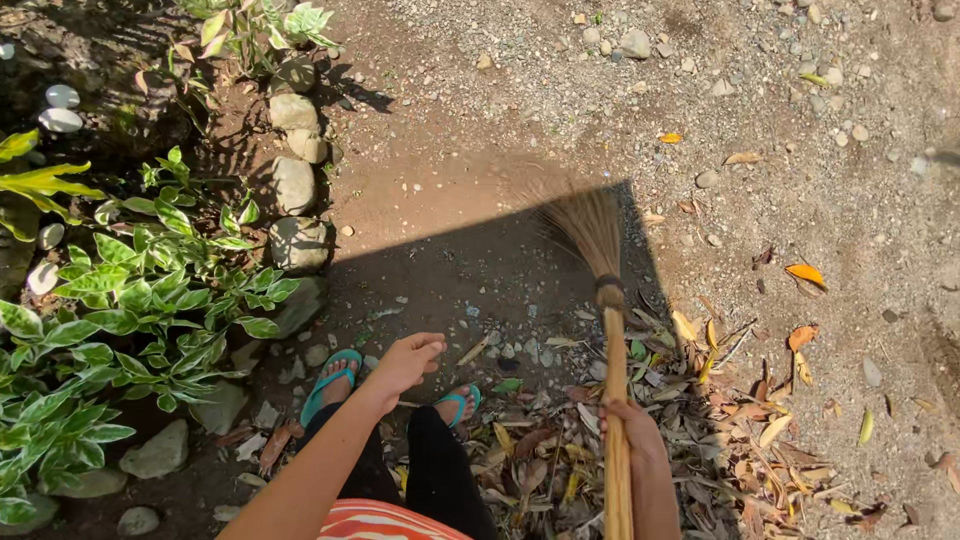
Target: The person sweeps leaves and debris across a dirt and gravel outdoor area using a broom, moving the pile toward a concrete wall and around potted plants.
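Observation:
My right hand [628, 424] grips the wooden handle of a stick broom [612, 340]. The broom's thin brown bristles [588, 226] fan out over the dirt ahead of me. My left hand [408, 360] hangs free above my feet, fingers loosely apart, holding nothing. A pile of dry leaves [700, 430] lies around the broom handle and to its right. I wear teal flip-flops [330, 382] and black trousers.
A row of pale stones [296, 185] borders a bed of green plants [140, 300] on the left. Gravel and scattered pebbles [760, 90] cover the ground ahead and to the right. An orange leaf [806, 274] lies alone on the right.

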